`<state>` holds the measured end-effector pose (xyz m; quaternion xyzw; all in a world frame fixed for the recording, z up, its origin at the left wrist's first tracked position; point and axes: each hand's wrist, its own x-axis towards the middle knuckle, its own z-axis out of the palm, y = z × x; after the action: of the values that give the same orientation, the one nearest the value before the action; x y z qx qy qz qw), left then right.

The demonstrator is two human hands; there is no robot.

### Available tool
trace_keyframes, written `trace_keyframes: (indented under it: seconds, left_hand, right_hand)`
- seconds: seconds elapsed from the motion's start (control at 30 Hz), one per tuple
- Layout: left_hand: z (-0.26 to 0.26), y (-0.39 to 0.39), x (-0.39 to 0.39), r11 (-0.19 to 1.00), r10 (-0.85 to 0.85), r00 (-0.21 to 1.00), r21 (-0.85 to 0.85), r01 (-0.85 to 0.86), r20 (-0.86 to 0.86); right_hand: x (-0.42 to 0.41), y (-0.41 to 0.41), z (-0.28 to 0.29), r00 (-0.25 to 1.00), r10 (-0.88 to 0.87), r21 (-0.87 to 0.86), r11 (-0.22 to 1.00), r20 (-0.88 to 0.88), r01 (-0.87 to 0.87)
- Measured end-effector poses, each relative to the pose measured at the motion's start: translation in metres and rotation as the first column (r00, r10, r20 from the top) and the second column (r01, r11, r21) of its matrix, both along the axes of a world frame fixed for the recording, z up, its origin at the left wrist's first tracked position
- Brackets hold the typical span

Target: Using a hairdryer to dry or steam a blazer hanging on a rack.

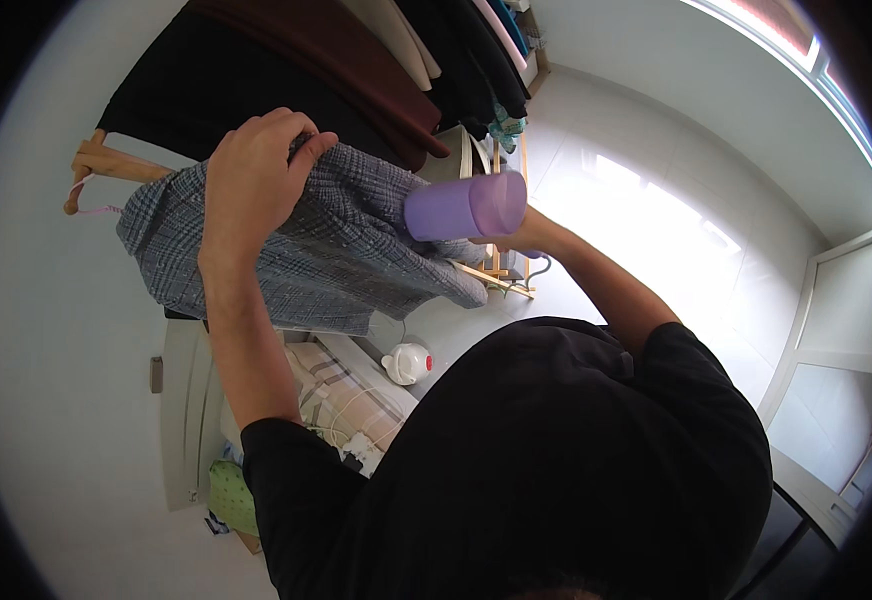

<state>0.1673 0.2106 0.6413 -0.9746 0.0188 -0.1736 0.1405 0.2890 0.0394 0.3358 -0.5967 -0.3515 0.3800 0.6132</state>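
Observation:
Grey checked woven cloth, a garment (376,247), hangs over a wooden clothes rack (125,161). My left hand (256,176) is closed over its upper edge, thumb to the right, pinching the fabric. Toward the garment's right end, my right hand (507,238) holds a purple handheld garment steamer (462,206) with a translucent tank, in front of the cloth. The tank hides most of the fingers. A grey cord (543,274) hangs near that hand. Whether steam is coming out cannot be told.
Dark, maroon and beige clothes (316,67) hang behind the garment. Below it are a bed with striped bedding (353,382), a white kettle-like appliance (408,364) on the floor and a green patterned cloth (232,495). A white door (826,360) is at right.

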Motion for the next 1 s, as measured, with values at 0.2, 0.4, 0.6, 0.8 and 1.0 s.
trace_keyframes:
  seconds: [0.2, 0.4, 0.6, 0.8, 1.0]
  left_hand:
    - [-0.008, 0.002, -0.001, 0.997, -0.044, 0.998, 0.066, 0.041, 0.037]
    - [-0.011, 0.005, -0.002, 0.996, -0.064, 0.997, 0.067, 0.061, 0.038]
    - [-0.012, 0.006, -0.003, 0.996, -0.064, 0.996, 0.067, 0.06, 0.061]
    - [-0.011, 0.005, -0.004, 0.994, -0.091, 0.992, 0.067, 0.085, 0.083]
    - [-0.011, 0.005, -0.003, 0.993, -0.106, 0.989, 0.07, 0.099, 0.099]
  right_hand:
    - [-0.003, 0.003, -0.084, 0.998, 0.021, 0.01, 1.0, 0.057, -0.022]
    - [0.003, 0.014, -0.157, 0.896, -0.14, 0.181, 0.981, 0.421, 0.068]
    - [0.015, 0.015, -0.182, 0.863, -0.059, -0.003, 0.998, 0.502, 0.07]
    - [0.011, -0.009, -0.129, 0.941, -0.071, -0.017, 0.997, 0.332, 0.081]
    - [0.005, -0.006, -0.065, 0.988, -0.077, 0.124, 0.99, 0.136, 0.06]
